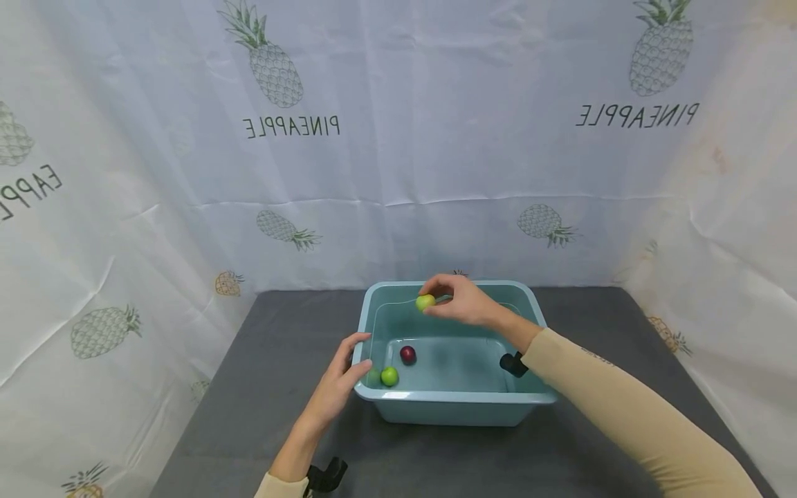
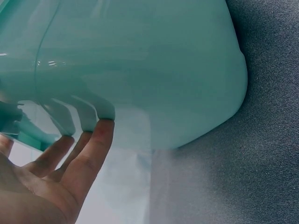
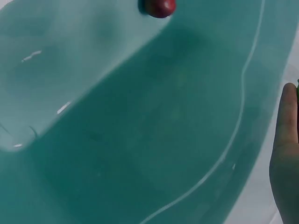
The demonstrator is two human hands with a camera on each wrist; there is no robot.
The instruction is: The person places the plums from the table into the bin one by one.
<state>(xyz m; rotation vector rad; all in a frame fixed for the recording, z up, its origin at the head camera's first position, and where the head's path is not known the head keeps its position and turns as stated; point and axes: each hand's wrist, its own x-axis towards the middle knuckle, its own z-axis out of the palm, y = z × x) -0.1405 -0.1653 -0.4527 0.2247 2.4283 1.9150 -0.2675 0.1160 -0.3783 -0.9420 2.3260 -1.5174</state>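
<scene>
My right hand (image 1: 461,301) pinches a small yellow-green, apple-like fruit (image 1: 425,302) between thumb and fingertips, above the far part of a teal plastic tub (image 1: 454,397). Only the edge of that hand (image 3: 285,154) shows in the right wrist view, where the fruit is mostly hidden. With its thumb at the left rim and fingers against the outer wall, my left hand (image 1: 336,384) holds the tub. The left wrist view shows the fingers (image 2: 91,158) touching the wall. Inside the tub lie a dark red round fruit (image 1: 407,355) and a bright green one (image 1: 389,376), near its left end.
The tub stands on a dark grey cloth-covered table (image 1: 249,415). A white curtain (image 1: 398,152) with pineapple prints hangs behind the table and along both sides. Black straps sit on both wrists, including a black wrist mount (image 1: 513,364) over the tub's right part.
</scene>
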